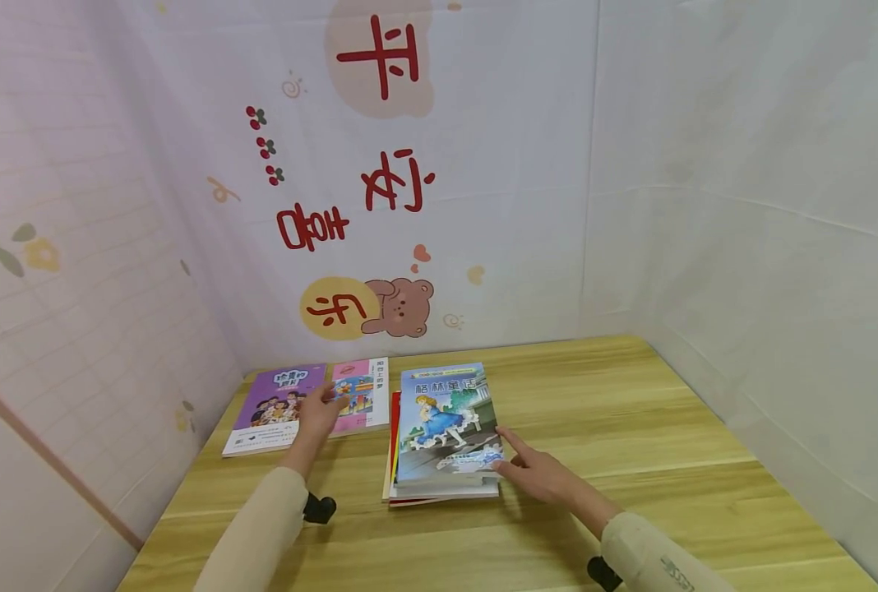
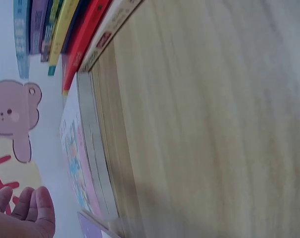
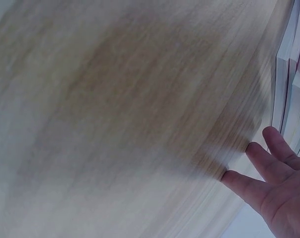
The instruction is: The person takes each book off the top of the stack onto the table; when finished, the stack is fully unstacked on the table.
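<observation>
My left hand is over the pink-and-white book at the back left, its fingers loosely bent and holding nothing. In the left wrist view those fingers show in front of the wall, to the side of that thick book. A pile of books, topped by a blue storybook with a girl on its cover, lies in the middle of the table. My right hand is at the pile's right side, index finger and thumb at the edge. In the right wrist view its spread fingers reach beside the stacked pages.
A purple book lies at the far left, beside the pink-and-white one. Colourful spines of the pile, including a red spine, face the left wrist camera. The wooden table meets a printed cloth wall at the back.
</observation>
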The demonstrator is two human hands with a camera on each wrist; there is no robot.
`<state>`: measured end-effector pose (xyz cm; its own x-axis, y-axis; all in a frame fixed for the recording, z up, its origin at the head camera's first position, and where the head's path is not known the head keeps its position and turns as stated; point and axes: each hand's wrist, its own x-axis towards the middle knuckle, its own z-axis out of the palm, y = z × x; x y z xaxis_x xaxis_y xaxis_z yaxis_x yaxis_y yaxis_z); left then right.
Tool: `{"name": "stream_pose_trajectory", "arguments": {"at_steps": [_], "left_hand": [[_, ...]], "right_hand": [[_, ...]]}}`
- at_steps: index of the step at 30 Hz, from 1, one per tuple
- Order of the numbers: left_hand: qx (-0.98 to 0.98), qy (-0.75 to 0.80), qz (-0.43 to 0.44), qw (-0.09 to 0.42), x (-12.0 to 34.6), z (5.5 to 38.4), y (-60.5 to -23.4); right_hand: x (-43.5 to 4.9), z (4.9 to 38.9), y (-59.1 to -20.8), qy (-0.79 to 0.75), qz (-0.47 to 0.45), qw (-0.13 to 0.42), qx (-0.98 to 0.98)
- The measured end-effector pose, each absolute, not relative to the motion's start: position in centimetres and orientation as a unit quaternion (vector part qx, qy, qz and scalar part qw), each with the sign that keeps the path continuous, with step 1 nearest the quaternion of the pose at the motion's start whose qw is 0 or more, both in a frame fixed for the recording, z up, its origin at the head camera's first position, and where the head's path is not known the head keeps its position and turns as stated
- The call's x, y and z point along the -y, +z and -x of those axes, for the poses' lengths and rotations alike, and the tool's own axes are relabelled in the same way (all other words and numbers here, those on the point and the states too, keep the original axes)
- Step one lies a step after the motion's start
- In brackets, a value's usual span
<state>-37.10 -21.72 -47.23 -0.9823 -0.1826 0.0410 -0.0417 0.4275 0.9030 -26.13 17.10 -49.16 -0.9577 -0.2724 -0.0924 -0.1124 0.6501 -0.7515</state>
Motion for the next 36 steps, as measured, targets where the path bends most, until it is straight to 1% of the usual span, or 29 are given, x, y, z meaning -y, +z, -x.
{"name": "stream_pose_trajectory", "arguments": {"at_steps": [7,17,25,32,36], "left_hand": [[0.833,-0.549,-0.057,0.049,20.8,35.8,-46.8],[0.807,-0.587,-0.041,0.043,19.6,34.6,-46.9],[0.800,-0.598,-0.043,0.018,18.4,32.3,-47.1],[0.787,-0.615,-0.040,0.018,17.0,30.6,-47.6],[0.782,-0.622,-0.031,-0.001,15.9,29.3,-47.7]], "right_hand": [[-17.0,26.1,-49.3,-0.403,0.123,0.100,-0.901],[-16.8,26.3,-49.1,-0.401,0.127,0.092,-0.903],[-17.0,26.0,-48.9,-0.409,0.120,0.093,-0.900],[-17.2,26.0,-49.1,-0.401,0.124,0.085,-0.903],[-17.3,25.9,-49.1,-0.407,0.120,0.083,-0.902]]}}
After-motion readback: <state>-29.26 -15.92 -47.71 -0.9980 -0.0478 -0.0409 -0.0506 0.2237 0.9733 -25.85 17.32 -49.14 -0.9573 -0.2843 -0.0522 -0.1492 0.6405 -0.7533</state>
